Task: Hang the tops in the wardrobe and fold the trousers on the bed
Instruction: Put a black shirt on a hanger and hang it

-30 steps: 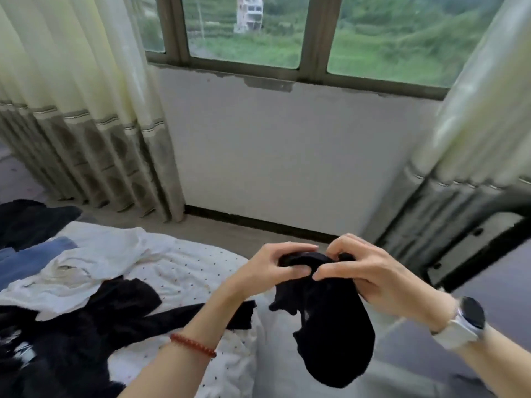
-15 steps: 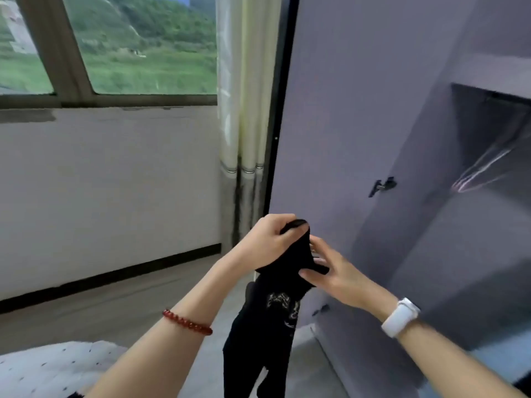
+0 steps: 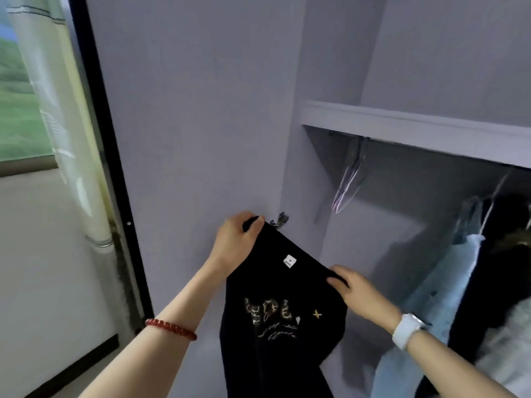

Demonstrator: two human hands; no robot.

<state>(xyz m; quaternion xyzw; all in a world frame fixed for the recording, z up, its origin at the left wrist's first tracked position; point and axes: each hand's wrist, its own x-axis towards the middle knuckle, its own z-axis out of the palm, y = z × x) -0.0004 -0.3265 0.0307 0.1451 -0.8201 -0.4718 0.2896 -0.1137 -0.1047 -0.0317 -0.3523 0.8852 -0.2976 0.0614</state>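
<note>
Holding a black printed top [image 3: 283, 317] stretched by its upper edge before the open wardrobe [image 3: 416, 122]: left hand [image 3: 235, 242] pinching one corner, right hand [image 3: 349, 285] gripping the other. Best kept taut and level while reaching for the empty hangers [image 3: 349, 182] on the rail's left end. Pale blue garment [image 3: 448, 285] hanging at right; curtain [image 3: 57, 124] by the window.

From my remote feed I see two bare forearms with no sleeves reaching into frame. My left hand [image 3: 234, 242] carries a bracelet of small, round, dark red beads [image 3: 171, 329] strung closely around the wrist. My right hand [image 3: 357, 294] has a smartwatch [image 3: 407, 330] on its wrist, with a white band and a white rounded case, the face turned partly away. No rings show on any fingers I can make out.
</note>
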